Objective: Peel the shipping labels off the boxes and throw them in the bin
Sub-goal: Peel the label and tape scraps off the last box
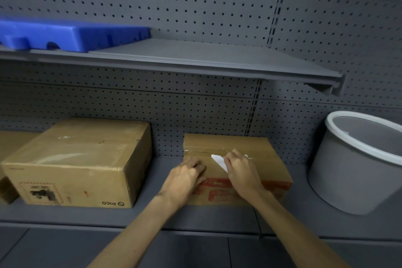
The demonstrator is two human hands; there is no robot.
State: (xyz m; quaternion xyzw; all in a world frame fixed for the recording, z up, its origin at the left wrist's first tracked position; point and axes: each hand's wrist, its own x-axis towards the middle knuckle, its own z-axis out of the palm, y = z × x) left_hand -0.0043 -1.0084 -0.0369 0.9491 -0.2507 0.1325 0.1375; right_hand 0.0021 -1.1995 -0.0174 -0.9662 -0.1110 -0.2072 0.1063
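A small cardboard box [269, 159] with red print on its front sits on the lower grey shelf [152, 213]. A white shipping label [218, 160] lies on its top, partly lifted and partly hidden by my fingers. My right hand [240, 169] pinches the label's edge. My left hand [187, 177] presses flat on the box's front left corner, holding nothing. A grey bin [352, 172] with a white rim stands tilted at the right end of the shelf. A larger cardboard box [82, 163] stands to the left; no label shows on it.
Part of another cardboard box [8, 159] shows at the far left edge. A blue plastic tray [71, 35] lies upside down on the upper shelf [206, 61], which overhangs the boxes. Grey pegboard [195, 6] backs the shelving.
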